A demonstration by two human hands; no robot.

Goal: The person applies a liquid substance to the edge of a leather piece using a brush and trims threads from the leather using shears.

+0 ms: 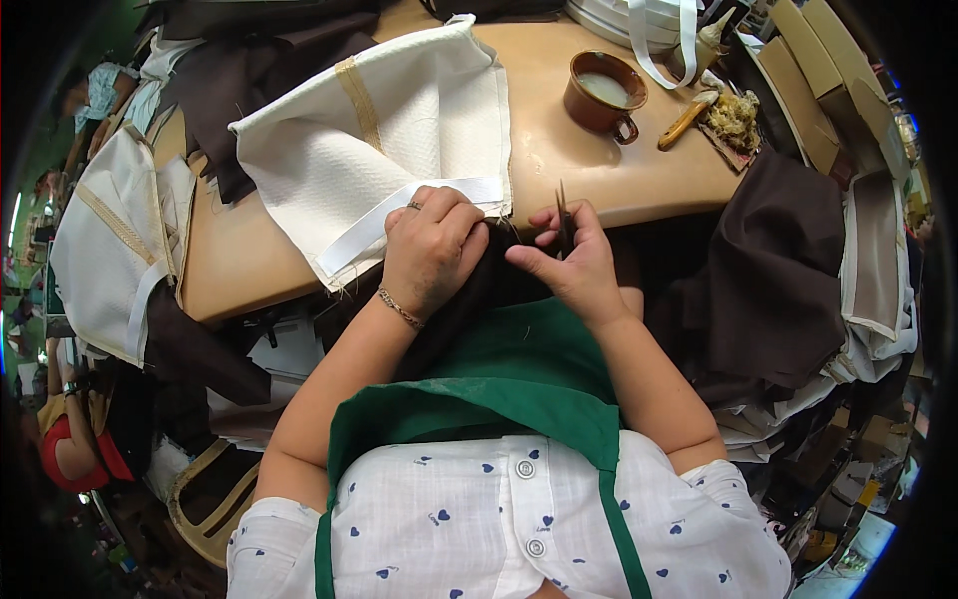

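Observation:
A cream textured fabric piece [399, 110] with a tan band and a white strip [365, 226] lies over the tan table's front edge [214, 285]. My left hand [434, 245] is closed on that piece at its lower right, over the strip, with loose threads at the corner. Just right of it, my right hand [574, 255] holds slim dark scissors [563, 215], blades pointing up. Dark brown cloth [469, 285] hangs beneath my left hand, above the green apron on my lap.
A brown mug [595, 115], wooden-handled brush [684, 122] and coiled white tape [639, 40] sit at the back right. Cardboard [813, 100] and brown cloth [758, 270] are at right. More cream pieces [105, 250] are stacked at left. People [75, 449] are at the far left.

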